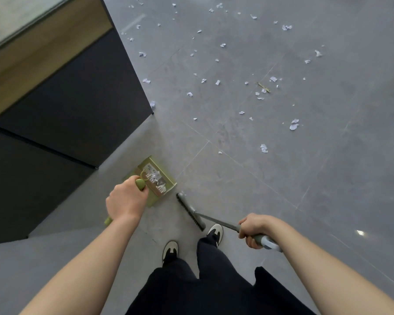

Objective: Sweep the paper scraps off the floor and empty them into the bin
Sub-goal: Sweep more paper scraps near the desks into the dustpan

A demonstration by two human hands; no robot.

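My left hand grips the top of the handle of a green dustpan; the pan sits on the floor with several white paper scraps inside. My right hand grips the grey handle of a broom. Its dark bristle head rests on the floor just right of the pan, a little apart from it. Several white paper scraps lie scattered over the grey tiled floor ahead and to the right. No bin is in view.
A dark cabinet with a wooden top band fills the left side, its corner near the dustpan. A thin yellowish stick lies among the scraps. My feet in black-and-white shoes stand just behind the broom head.
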